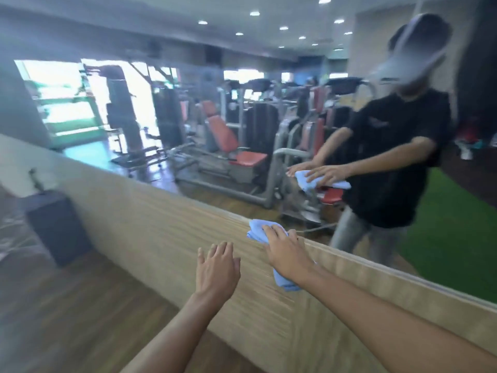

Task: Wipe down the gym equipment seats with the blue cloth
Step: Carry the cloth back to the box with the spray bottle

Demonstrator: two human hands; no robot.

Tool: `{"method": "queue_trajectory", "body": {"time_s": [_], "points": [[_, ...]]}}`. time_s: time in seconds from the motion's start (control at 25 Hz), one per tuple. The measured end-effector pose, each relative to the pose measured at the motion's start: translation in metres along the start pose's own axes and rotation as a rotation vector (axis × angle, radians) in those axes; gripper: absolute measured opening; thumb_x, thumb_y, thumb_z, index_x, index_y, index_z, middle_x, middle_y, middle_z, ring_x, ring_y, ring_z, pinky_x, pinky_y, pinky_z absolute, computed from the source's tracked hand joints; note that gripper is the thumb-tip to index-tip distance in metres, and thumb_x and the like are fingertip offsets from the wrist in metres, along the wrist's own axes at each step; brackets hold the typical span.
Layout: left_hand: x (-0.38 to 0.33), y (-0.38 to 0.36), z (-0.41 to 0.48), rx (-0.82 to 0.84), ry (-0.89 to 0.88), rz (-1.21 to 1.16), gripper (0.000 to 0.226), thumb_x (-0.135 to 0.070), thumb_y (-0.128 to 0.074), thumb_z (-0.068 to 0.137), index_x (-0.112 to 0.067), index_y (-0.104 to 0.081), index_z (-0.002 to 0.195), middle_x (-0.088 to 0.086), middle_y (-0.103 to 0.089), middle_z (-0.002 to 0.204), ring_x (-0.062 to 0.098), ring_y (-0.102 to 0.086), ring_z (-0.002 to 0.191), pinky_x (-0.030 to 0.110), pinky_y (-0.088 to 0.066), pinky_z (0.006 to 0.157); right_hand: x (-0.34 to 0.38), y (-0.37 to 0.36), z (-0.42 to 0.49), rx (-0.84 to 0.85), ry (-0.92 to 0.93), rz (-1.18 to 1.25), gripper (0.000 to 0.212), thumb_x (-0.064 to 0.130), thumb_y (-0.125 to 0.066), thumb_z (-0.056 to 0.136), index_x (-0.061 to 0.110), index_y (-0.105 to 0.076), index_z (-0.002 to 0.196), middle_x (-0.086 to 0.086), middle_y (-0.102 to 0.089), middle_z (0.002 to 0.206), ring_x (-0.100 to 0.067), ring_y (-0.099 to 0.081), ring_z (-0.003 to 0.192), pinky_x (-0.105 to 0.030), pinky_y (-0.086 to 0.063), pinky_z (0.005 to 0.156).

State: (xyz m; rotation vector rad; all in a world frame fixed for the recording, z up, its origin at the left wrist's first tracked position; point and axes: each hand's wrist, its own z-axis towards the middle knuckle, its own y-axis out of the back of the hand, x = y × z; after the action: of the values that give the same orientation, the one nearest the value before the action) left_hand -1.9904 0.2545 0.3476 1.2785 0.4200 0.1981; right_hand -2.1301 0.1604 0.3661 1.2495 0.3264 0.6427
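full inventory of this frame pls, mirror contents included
blue cloth: 1, light blue, in the right hand near the panel's top edge
wooden panel: 1, light wood, wall below the mirror
mirror: 1, wall above the panel
dark box: 1, dark grey, on the floor at left
floor: 1, brown wood, lower left
gym machines: several, grey frames with red pads, seen only in the mirror
green turf: 1 patch, green, in the mirror, right
ceiling lights: many, white, in the mirror, top
person's reflection: 1, black shirt, in the mirror, right
left hand: 1, open, empty, before the panel
right hand: 1, holds the blue cloth
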Motion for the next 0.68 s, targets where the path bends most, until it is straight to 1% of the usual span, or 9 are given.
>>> {"method": "queue_trajectory", "body": {"time_s": [0.12,0.16,0.24,0.32,0.4,0.48,0.56,0.6,0.68], "points": [[0.07,0.006,0.018,-0.019,0.181,0.025,0.045,-0.036,-0.033,0.101,-0.02,-0.036,0.143,-0.007,-0.037,0.151,0.017,-0.026,0.143,0.044,-0.011,0.119,0.063,-0.033,0.053,0.037,0.137,0.033,0.04,0.028,-0.041,0.098,0.023,-0.039,0.138,0.002,-0.044,0.139,-0.034,-0.047,0.113,-0.042,-0.04,0.092],[0.09,0.009,0.024,-0.027,0.222,0.033,0.046,-0.036,-0.032,0.101,-0.02,-0.036,0.144,-0.006,-0.036,0.152,0.018,-0.026,0.144,0.044,-0.011,0.119,0.085,-0.043,0.067,0.035,0.178,0.031,0.04,0.03,-0.046,0.096,0.022,-0.044,0.134,0.002,-0.05,0.135,-0.035,-0.052,0.107,-0.042,-0.043,0.088],[0.139,0.014,0.038,-0.06,0.307,0.057,0.047,-0.036,-0.032,0.101,-0.021,-0.034,0.145,-0.006,-0.034,0.153,0.017,-0.026,0.144,0.044,-0.012,0.119,0.138,-0.061,0.096,0.028,0.303,0.001,0.039,0.036,-0.07,0.079,0.021,-0.064,0.114,0.002,-0.067,0.109,-0.031,-0.062,0.076,-0.037,-0.05,0.065],[0.196,0.017,0.053,-0.082,0.382,0.082,0.048,-0.037,-0.031,0.101,-0.021,-0.032,0.147,-0.006,-0.033,0.154,0.016,-0.025,0.144,0.044,-0.012,0.118,0.193,-0.082,0.131,0.011,0.374,-0.013,0.042,0.037,-0.085,0.058,0.021,-0.071,0.094,0.004,-0.071,0.084,-0.025,-0.059,0.054,-0.032,-0.047,0.046],[0.254,0.018,0.068,-0.088,0.458,0.074,0.049,-0.037,-0.03,0.101,-0.021,-0.031,0.148,-0.006,-0.031,0.155,0.015,-0.024,0.145,0.044,-0.011,0.119,0.251,-0.105,0.165,0.039,0.425,0.046,0.04,0.037,-0.082,0.067,0.019,-0.069,0.1,0.001,-0.071,0.09,-0.028,-0.061,0.06,-0.035,-0.049,0.051],[0.313,0.021,0.085,-0.09,0.511,0.082,0.05,-0.037,-0.029,0.102,-0.021,-0.028,0.149,-0.005,-0.03,0.156,0.016,-0.023,0.145,0.044,-0.01,0.119,0.307,-0.123,0.199,0.128,0.475,0.133,0.036,0.033,-0.06,0.089,0.016,-0.059,0.121,-0.005,-0.065,0.115,-0.037,-0.061,0.084,-0.043,-0.049,0.07],[0.369,0.025,0.101,-0.077,0.565,0.073,0.05,-0.037,-0.03,0.101,-0.021,-0.028,0.149,-0.005,-0.029,0.157,0.016,-0.022,0.146,0.044,-0.01,0.12,0.356,-0.149,0.235,0.063,0.517,0.136,0.037,0.031,-0.049,0.095,0.016,-0.052,0.129,-0.006,-0.059,0.125,-0.039,-0.058,0.094,-0.044,-0.047,0.078],[0.401,0.029,0.108,-0.083,0.594,0.072,0.051,-0.037,-0.03,0.101,-0.021,-0.028,0.149,-0.005,-0.029,0.157,0.016,-0.022,0.146,0.044,-0.01,0.12,0.385,-0.158,0.253,0.044,0.534,0.159,0.036,0.032,-0.054,0.092,0.016,-0.055,0.125,-0.006,-0.062,0.12,-0.039,-0.06,0.088,-0.045,-0.049,0.074],[0.464,0.041,0.129,-0.092,0.64,0.095,0.051,-0.038,-0.031,0.101,-0.022,-0.028,0.149,-0.005,-0.029,0.157,0.016,-0.022,0.146,0.044,-0.009,0.12,0.441,-0.174,0.292,0.03,0.571,0.171,0.03,0.034,-0.06,0.083,0.017,-0.061,0.108,-0.004,-0.069,0.096,-0.036,-0.062,0.063,-0.042,-0.051,0.054]]}}
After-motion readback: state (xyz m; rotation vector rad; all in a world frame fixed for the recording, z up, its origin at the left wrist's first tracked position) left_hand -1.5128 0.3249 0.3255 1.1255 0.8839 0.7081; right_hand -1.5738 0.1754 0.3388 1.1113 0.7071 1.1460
